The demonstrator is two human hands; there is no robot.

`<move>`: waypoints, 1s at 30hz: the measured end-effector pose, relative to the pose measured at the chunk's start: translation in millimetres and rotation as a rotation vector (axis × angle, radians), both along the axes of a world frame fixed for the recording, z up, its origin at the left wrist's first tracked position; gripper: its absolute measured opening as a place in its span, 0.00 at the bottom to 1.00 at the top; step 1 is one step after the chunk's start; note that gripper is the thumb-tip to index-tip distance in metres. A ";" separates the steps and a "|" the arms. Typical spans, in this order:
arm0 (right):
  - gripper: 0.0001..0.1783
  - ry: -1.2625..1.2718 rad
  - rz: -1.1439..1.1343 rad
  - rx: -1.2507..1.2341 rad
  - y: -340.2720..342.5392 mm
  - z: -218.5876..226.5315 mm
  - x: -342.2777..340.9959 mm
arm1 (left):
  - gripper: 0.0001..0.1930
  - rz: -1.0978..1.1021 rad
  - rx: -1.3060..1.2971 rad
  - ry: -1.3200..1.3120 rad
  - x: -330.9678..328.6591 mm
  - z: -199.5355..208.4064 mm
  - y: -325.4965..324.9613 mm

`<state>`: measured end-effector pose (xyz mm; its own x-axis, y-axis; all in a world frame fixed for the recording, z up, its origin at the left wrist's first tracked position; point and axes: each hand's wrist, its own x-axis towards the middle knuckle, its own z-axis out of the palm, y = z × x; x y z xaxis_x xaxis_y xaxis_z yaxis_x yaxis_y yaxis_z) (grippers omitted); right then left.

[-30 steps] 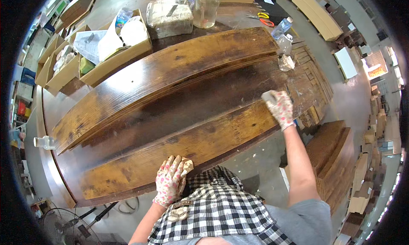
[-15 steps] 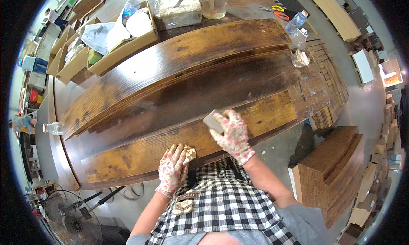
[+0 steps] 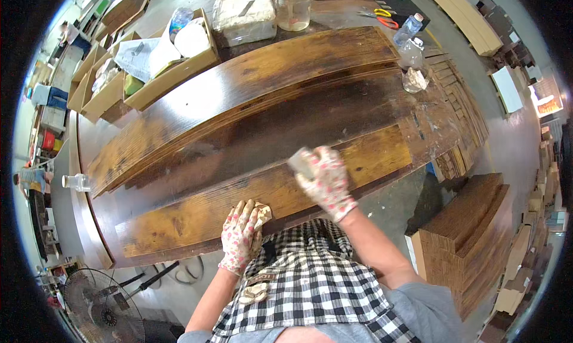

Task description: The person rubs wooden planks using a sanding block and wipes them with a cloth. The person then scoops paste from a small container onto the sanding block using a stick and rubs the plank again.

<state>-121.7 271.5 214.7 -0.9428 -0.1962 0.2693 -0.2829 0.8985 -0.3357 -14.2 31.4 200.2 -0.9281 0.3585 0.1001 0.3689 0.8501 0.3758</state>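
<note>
Rested the left grip (image 3: 240, 235), gloved in white with pink dots, laid out straight over the near long edge of a narrow brown wood-grain board (image 3: 256, 191), touching a beige-and-brown crumpled scrap (image 3: 262, 214). Could not tell, from above, a pinch on that scrap from mere contact. Found the board just beyond a black-and-white checked apron (image 3: 310, 283), long axis left to right along a dark brown table (image 3: 310, 125), reaching out to both sides of the right grip (image 3: 326, 179). Had the right grip, gloved alike, closed around a small grey rectangular block (image 3: 298, 162) over the board's far long edge, nearer than the left grip to the board's right end. Saw beyond, roughly parallel, a second brown wood-grain board (image 3: 239, 74). Noted, behind that, an open tan cardboard box (image 3: 179, 73) containing a clear-and-blue plastic bottle (image 3: 179, 20), white wrappings (image 3: 191, 41) and a green sponge (image 3: 132, 85); to its left, another open cardboard box (image 3: 98, 109) with pale crumpled material (image 3: 106, 77) inside; farther right, a wide clear jar (image 3: 294, 10).
</note>
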 end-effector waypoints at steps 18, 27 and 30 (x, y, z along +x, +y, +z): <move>0.20 0.027 -0.045 0.008 -23.0 -5.0 0.7 | 0.22 -0.032 0.123 -0.016 4.4 4.6 -17.0; 0.19 0.209 -0.147 0.080 -62.2 -10.8 -0.5 | 0.16 0.079 0.621 -0.043 38.7 7.8 -116.7; 0.21 0.061 -0.202 0.143 -111.5 -3.6 20.6 | 0.16 0.059 0.688 -0.073 47.3 6.2 -172.0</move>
<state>-101.1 160.0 211.1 -0.9498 -0.0460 0.3096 -0.1088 0.9760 -0.1887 33.1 -140.7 206.4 -0.9570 0.1849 0.2235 0.2831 0.4277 0.8585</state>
